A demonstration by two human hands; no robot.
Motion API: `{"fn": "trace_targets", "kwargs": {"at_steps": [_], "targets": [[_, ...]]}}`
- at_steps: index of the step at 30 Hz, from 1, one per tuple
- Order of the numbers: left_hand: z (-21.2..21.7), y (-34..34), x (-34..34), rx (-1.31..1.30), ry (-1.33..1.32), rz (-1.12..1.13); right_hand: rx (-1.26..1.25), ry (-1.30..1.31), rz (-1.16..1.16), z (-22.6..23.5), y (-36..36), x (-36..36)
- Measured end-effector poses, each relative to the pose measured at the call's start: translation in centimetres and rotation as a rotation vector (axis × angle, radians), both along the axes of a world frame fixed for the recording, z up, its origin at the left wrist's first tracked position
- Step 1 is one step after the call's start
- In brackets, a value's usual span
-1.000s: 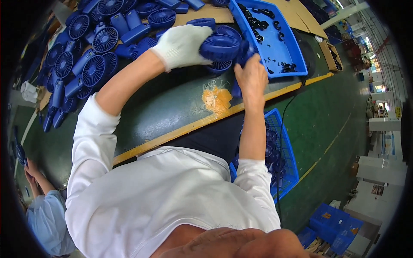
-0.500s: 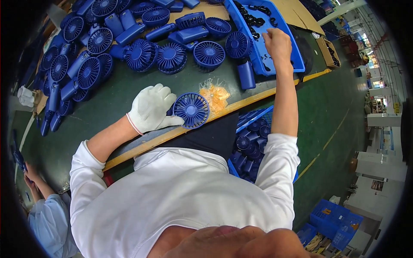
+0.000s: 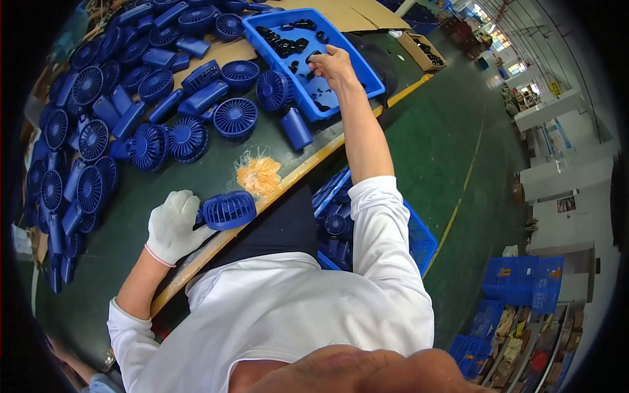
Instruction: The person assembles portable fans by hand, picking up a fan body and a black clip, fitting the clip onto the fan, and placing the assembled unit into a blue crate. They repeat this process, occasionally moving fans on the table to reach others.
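My left hand [image 3: 173, 226], in a white glove, is closed round the handle of a blue handheld fan [image 3: 228, 209] at the table's front edge. The fan's round caged head is turned partly side-on, and the glove hides most of its handle. My bare right hand [image 3: 334, 69] reaches over a blue tray [image 3: 371, 82] with fingers pinched together. At the fingertips shows a small black part [image 3: 314, 57], its shape partly covered. More black parts [image 3: 282, 42] lie loose in the tray.
Many blue fans [image 3: 154, 144] are heaped on the green table [image 3: 216, 160]. An orange clump with clear strands [image 3: 259, 175] lies by the yellow edge. Below that edge stands a blue crate [image 3: 419, 239] of fans. A cardboard box [image 3: 421, 52] sits past the tray.
The view has swung round, shifting table and tray leftward in the picture. In my left hand the fan has tilted from face-up to side-on. My right fingers now pinch at a black part.
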State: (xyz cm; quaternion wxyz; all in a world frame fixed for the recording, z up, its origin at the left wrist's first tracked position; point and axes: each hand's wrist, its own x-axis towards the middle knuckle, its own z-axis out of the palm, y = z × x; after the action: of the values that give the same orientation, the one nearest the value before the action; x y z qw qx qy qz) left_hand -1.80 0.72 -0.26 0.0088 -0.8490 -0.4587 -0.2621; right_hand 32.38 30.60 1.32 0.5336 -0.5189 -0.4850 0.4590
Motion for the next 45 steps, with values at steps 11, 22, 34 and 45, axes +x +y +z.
{"fn": "trace_targets", "kwargs": {"at_steps": [11, 22, 34, 45], "targets": [[-1.3, 0.7, -1.3, -0.469, -0.738, 0.291, 0.283, 0.311, 0.175, 2.3, -15.8, -9.3], [-0.1, 0.9, 1.5, -0.534, -1.191, 0.017, 0.231, 0.759, 0.505, -2.1, -26.3, -16.6], [0.9, 2.4, 1.1, -0.307, -0.637, 0.201, 0.092, 0.532, 0.396, -3.7, -25.4, -18.0], [-1.2, 1.4, 2.9, -0.851, -1.147, -0.076, -0.042, 0.542, 0.320, -4.0, -25.8, -18.1]]}}
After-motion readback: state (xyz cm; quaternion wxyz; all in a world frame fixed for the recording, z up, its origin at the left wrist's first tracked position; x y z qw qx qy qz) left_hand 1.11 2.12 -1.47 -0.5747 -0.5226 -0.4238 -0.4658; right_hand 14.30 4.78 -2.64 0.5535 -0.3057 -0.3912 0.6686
